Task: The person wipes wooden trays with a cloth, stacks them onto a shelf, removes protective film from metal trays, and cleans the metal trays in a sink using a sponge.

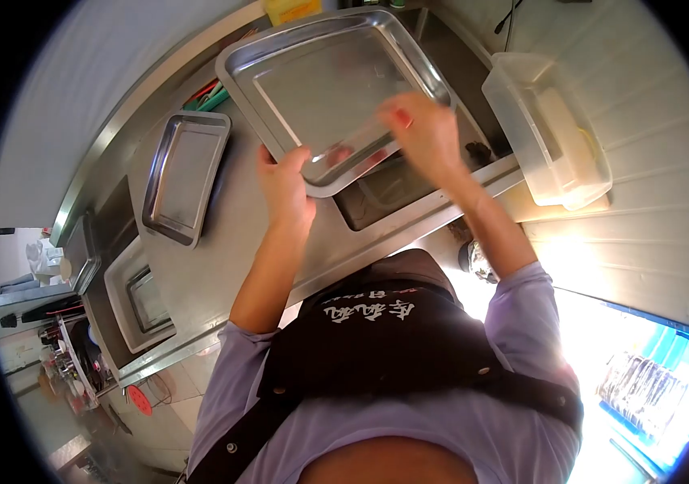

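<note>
From the head view, the tray (328, 89) gleams: smooth metal, rectangular, corners rounded, its flat middle softly reflective, tilted above the steel sink (358, 211). The left hand (286, 185) pinches its edge by the near corner; the right hand (423, 133) blurs across it, grip impossible to tell.

Working kitchen, likely commercial, stainless-steel counter (227, 242) with a sunken sink (459, 77), large metal tray (320, 89) over it, smaller tray (186, 173) nearby, translucent plastic tub (534, 133), dark lettered apron (377, 355).
</note>
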The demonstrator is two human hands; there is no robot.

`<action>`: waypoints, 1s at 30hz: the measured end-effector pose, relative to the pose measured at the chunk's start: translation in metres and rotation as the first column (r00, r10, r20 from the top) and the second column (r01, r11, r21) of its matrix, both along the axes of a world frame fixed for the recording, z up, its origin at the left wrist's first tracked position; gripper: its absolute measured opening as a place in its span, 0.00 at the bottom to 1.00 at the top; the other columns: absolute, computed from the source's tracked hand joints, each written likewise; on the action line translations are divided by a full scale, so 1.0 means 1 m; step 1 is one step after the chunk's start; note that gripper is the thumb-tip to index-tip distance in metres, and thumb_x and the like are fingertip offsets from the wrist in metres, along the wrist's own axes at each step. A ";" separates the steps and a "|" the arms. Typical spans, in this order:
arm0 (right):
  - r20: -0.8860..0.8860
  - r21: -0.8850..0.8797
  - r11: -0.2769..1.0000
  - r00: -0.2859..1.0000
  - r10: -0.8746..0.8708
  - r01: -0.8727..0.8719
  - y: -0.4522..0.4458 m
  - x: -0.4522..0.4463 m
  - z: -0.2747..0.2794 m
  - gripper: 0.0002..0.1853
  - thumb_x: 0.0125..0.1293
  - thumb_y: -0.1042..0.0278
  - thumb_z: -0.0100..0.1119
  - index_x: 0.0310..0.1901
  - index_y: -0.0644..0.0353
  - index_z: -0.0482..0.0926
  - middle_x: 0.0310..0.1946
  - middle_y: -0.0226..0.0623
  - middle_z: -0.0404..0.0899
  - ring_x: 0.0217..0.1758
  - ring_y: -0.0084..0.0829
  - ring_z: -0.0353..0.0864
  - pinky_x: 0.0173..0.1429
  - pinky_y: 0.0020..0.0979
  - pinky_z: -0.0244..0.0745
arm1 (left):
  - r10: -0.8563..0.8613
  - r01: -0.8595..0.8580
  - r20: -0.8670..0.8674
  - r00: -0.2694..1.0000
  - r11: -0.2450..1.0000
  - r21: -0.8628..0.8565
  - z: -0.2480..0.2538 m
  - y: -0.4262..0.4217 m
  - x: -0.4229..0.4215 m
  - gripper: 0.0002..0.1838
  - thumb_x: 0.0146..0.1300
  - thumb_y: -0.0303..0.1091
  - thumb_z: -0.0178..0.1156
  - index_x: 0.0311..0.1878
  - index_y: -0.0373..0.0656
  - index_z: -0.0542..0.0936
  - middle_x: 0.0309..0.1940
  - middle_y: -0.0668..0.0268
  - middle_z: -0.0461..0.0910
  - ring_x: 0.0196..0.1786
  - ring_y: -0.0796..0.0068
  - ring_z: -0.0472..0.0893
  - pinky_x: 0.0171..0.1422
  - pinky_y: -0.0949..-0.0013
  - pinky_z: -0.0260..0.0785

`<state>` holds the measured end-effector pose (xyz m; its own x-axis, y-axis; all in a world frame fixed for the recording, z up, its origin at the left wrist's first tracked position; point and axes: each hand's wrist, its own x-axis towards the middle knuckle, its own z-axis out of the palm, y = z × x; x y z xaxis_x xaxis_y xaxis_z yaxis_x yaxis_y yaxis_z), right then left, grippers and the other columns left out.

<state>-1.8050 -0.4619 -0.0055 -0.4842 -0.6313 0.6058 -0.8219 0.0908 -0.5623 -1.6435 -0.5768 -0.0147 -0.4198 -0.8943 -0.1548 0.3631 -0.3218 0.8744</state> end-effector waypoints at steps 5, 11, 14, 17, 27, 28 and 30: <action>0.159 0.144 0.984 0.978 -0.131 0.108 -0.028 -0.088 -0.023 0.08 0.55 0.62 0.63 0.35 0.54 0.83 0.28 0.36 0.83 0.32 0.36 0.82 0.37 0.31 0.76 | -0.048 0.050 0.038 0.998 0.997 -0.058 0.005 0.001 0.017 0.21 0.47 0.19 0.56 0.49 0.36 0.70 0.39 0.62 0.73 0.41 0.71 0.74 0.48 0.67 0.68; 0.174 0.254 0.965 0.978 -0.115 0.068 -0.034 -0.088 -0.042 0.08 0.56 0.60 0.60 0.34 0.53 0.82 0.30 0.36 0.82 0.34 0.41 0.82 0.39 0.38 0.75 | -0.118 0.122 0.041 0.992 0.989 -0.087 0.015 0.005 0.028 0.26 0.48 0.18 0.53 0.55 0.33 0.69 0.44 0.60 0.75 0.45 0.68 0.77 0.51 0.67 0.70; -0.018 0.231 0.971 0.998 -0.066 0.069 -0.034 -0.085 -0.052 0.08 0.58 0.62 0.57 0.34 0.56 0.80 0.32 0.40 0.81 0.37 0.43 0.81 0.41 0.41 0.74 | -0.095 0.100 0.057 0.994 0.990 -0.098 0.019 0.006 0.032 0.24 0.46 0.19 0.55 0.51 0.35 0.70 0.40 0.63 0.75 0.41 0.72 0.75 0.48 0.69 0.68; -0.101 0.324 0.945 0.995 -0.018 0.050 -0.023 -0.094 -0.055 0.08 0.59 0.63 0.54 0.35 0.57 0.78 0.34 0.42 0.80 0.39 0.46 0.79 0.43 0.44 0.74 | -0.036 0.046 0.078 0.996 0.991 -0.124 0.018 0.002 0.033 0.22 0.46 0.20 0.56 0.49 0.36 0.71 0.37 0.65 0.74 0.39 0.75 0.74 0.46 0.71 0.67; -0.069 0.574 0.818 0.997 0.021 0.022 0.016 -0.087 -0.046 0.07 0.60 0.68 0.52 0.37 0.54 0.79 0.35 0.38 0.81 0.42 0.43 0.79 0.46 0.41 0.73 | -0.051 0.056 0.034 0.998 0.985 -0.166 0.020 -0.011 0.041 0.21 0.47 0.19 0.56 0.48 0.34 0.72 0.39 0.64 0.76 0.40 0.74 0.76 0.48 0.71 0.67; -0.040 0.548 0.834 0.994 0.100 -0.062 0.018 -0.089 -0.050 0.08 0.59 0.67 0.53 0.38 0.53 0.80 0.35 0.37 0.81 0.42 0.42 0.79 0.45 0.41 0.73 | -0.044 0.048 0.031 0.999 0.984 -0.173 0.024 -0.012 0.041 0.21 0.47 0.19 0.56 0.49 0.34 0.73 0.39 0.64 0.77 0.40 0.74 0.76 0.48 0.71 0.67; 0.011 0.489 0.842 0.966 0.257 -0.230 0.024 -0.096 -0.060 0.09 0.59 0.67 0.54 0.40 0.50 0.81 0.35 0.34 0.81 0.41 0.39 0.79 0.44 0.40 0.74 | -0.032 0.040 0.047 0.998 0.983 -0.178 0.028 -0.012 0.042 0.22 0.47 0.19 0.56 0.49 0.34 0.73 0.40 0.63 0.77 0.41 0.74 0.76 0.48 0.71 0.67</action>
<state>-1.9009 -0.4379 -0.0655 -0.2521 -0.9436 0.2148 -0.8806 0.1317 -0.4551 -1.6011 -0.5890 0.0129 -0.4488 -0.8936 -0.0127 0.3144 -0.1712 0.9337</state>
